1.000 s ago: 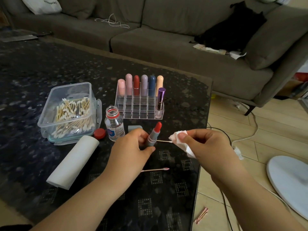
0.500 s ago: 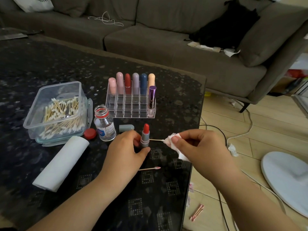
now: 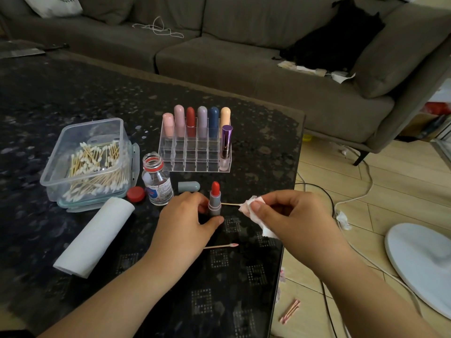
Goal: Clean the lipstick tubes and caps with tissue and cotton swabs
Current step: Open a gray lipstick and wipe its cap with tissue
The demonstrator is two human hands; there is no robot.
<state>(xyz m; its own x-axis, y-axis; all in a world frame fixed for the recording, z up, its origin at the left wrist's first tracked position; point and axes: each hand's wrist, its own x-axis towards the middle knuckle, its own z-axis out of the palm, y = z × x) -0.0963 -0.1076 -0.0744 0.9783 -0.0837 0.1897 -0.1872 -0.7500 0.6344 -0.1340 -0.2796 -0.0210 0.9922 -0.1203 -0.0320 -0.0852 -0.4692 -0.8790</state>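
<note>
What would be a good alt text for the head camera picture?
The left hand holds an open grey lipstick tube with a red bullet upright on a dark speckled table, while the right hand pinches a white tissue and a wooden cotton swab beside it. Behind stand a clear acrylic organiser and a clear plastic swab box.

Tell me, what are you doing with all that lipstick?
Cleaning it. The left hand holds an open red lipstick upright on the table. The right hand pinches a tissue and a cotton swab pointed at the tube. Its grey cap lies off beside a small open bottle.
</note>
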